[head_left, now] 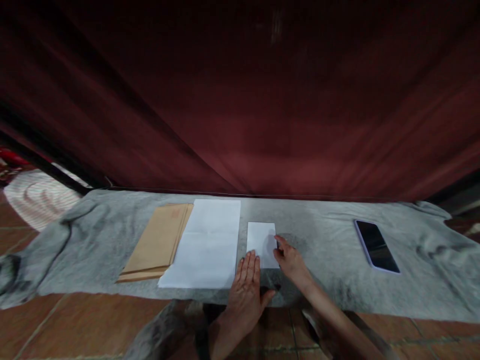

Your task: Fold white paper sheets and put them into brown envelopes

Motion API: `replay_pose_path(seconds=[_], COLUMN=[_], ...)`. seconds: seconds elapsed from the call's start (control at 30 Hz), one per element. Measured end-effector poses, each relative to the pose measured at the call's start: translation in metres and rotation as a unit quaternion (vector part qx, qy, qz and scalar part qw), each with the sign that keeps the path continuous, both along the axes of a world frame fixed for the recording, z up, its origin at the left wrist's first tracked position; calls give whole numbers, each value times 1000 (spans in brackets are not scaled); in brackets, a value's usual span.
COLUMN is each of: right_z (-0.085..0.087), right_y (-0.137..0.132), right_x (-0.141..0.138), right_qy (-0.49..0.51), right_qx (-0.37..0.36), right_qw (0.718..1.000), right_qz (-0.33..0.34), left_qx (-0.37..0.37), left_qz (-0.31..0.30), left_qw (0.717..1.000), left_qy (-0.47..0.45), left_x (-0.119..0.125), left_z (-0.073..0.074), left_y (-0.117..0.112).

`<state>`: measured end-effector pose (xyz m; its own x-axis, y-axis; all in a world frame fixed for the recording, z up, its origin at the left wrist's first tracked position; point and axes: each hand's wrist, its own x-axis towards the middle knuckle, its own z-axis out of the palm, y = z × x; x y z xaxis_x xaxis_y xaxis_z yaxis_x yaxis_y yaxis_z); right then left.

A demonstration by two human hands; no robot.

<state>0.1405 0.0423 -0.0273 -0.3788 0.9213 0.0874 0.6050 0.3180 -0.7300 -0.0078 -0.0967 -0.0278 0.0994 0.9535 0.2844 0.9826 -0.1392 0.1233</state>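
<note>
A small folded white paper [260, 240] lies on a grey cloth [322, 250] spread on the floor. My left hand [247, 282] lies flat, fingers stretched out, its fingertips on the paper's near left corner. My right hand [289, 259] rests at the paper's right edge, fingers curled and pinching that edge. Just left of the small paper lies a large white sheet [208, 242], and beside that a stack of brown envelopes [159, 240].
A dark phone [376, 245] lies face up on the cloth at the right. A dark red curtain [262, 110] hangs behind the cloth. Reddish floor tiles [75, 325] run along the near side. A striped fabric [37, 197] shows at far left.
</note>
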Motion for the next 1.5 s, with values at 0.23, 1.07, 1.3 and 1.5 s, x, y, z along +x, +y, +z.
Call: replay_pose_path(seconds=[0.23, 1.07, 1.3, 1.5], right_z=[5, 12, 4, -29], right_y=[-13, 26, 19, -25], right_x=[-1, -73, -74, -25], right_qy=[-83, -162, -146, -109], right_qx=[61, 183, 188, 231], right_qw=[995, 949, 961, 967], right_qz=[-14, 201, 138, 10], left_qx=[-11, -14, -24, -34], left_qz=[17, 0, -18, -28], left_qw=[999, 1000, 1000, 999], left_qy=[39, 2, 6, -1], left_x=[5, 3, -1, -4], left_z=[-4, -14, -8, 5], left_y=[-21, -6, -5, -8])
